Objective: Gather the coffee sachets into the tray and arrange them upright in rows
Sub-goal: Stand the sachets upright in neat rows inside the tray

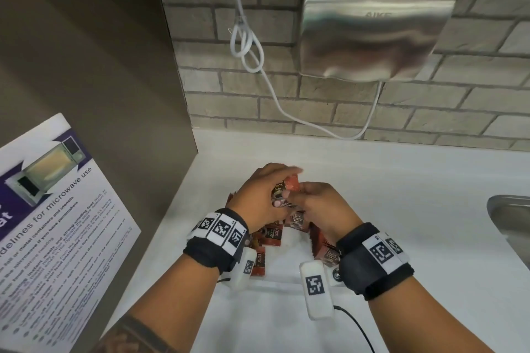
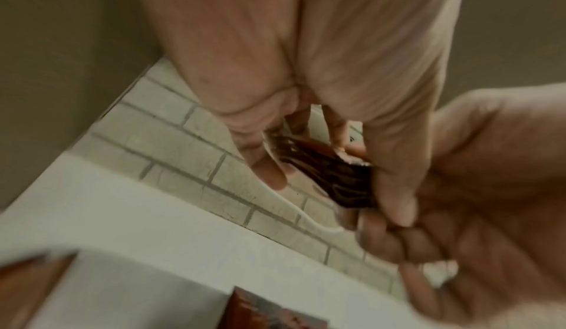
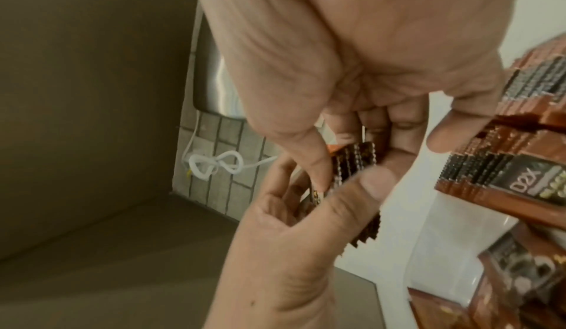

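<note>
Left hand: the left hand [image 1: 259, 195] was raised above the tray, fingers curled round a small bundle of sachets [image 1: 284, 195], thumb pressed on the printed faces.
Left grip: narrow, clamped on the bundle; in the left wrist view the bundle [image 2: 333, 174] showed edge-on between thumb and fingers, blurred.
Right hand: the right hand [image 1: 321, 206] met the left one, touching it, its fingertips pinching the same bundle from the right side.
Right grip: narrow, thumb and forefinger closed on the serrated ends of the bundle [image 3: 352, 164], as the right wrist view showed.
Held sachets: brown and black packets, stacked face to face, held in the air between both hands; the count could not be told.
Tray: a white tray [image 1: 286, 281] sat on the white surface [image 1: 401, 209] directly beneath the hands, its near rim visible between the wrists.
Sachets in tray: loose sachets [image 1: 272, 238] lay below the left wrist, tilted and overlapping; a packed row of sachets [image 1: 324, 249] stood on edge by the right wrist.
Surroundings: a steel hand dryer [image 1: 372, 31] hung on the brick wall [image 1: 344, 100] with a white cable [image 1: 249, 46] looped beside it; a microwave notice [image 1: 57, 223] leaned at the left; a steel sink [image 1: 510, 218] showed at the right edge.
</note>
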Demonstrator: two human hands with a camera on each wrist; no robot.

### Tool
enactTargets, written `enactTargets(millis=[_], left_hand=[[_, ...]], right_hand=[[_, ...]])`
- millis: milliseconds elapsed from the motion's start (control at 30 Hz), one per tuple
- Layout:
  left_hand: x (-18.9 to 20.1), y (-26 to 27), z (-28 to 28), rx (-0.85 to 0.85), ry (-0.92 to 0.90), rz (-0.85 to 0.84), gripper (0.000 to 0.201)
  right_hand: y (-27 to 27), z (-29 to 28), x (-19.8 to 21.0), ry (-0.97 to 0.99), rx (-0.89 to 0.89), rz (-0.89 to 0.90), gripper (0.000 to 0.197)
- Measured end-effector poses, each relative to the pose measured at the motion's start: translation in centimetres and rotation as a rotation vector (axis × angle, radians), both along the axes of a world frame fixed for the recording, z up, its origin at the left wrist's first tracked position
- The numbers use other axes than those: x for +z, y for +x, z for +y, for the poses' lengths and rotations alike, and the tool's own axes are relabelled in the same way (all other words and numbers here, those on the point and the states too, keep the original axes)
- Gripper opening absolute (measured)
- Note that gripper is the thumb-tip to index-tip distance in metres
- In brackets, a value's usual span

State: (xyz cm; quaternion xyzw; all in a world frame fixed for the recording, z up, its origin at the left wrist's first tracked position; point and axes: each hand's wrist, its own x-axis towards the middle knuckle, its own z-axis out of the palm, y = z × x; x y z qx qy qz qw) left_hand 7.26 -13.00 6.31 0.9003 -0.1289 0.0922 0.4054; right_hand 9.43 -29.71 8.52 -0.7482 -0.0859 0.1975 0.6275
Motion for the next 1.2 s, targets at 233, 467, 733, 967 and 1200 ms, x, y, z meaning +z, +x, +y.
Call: enactTargets(millis=[233, 467, 733, 967, 1200], left_hand=[[0.4, -0.4, 0.3, -0.034, -1.097, 0.554, 0.112], [1.0, -0.7, -0.8, -0.154, -1.148, 0.606, 0.042], [-0.4, -1.1, -0.9, -0.109, -0.886, 0.563, 0.029], [-0.3, -0.9, -0.7, -0.082, -0.774, 0.483, 0.034], [-0.8, -0.6, -0.4, -0.049, -0.647, 0.39, 0.039]], right_hand=[[-0.6, -0.7, 0.8, 0.211, 0.08, 0.153, 0.025], [-1.3, -0.6, 0.1, 0.064, 0.037, -0.065, 0.023], [0.7, -2.1, 2.1, -0.268, -0.03, -0.468, 0.014], [1.9, -2.0, 3.2, -0.318, 0.073, -0.432, 0.008], [1.9, -1.9, 4.3, -0.387, 0.115, -0.491, 0.002]])
